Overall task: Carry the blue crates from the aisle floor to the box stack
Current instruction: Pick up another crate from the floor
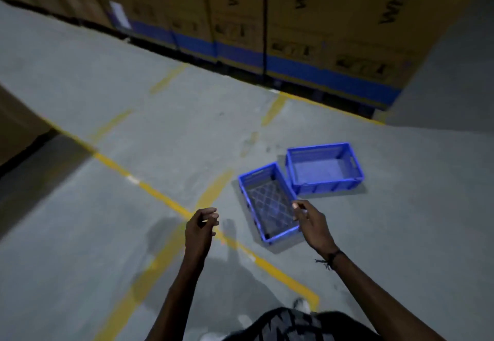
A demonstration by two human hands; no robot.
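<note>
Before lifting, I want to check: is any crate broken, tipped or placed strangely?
Nothing serious. Both crates stand upright and empty on the floor. The near crate lies askew to the far crate, corners almost touching.

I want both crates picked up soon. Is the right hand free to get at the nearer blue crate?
Probably yes. The right hand is empty and hovers over the nearer blue crate's right rim, with nothing between them. The second crate sits beside it, not on it.
</note>
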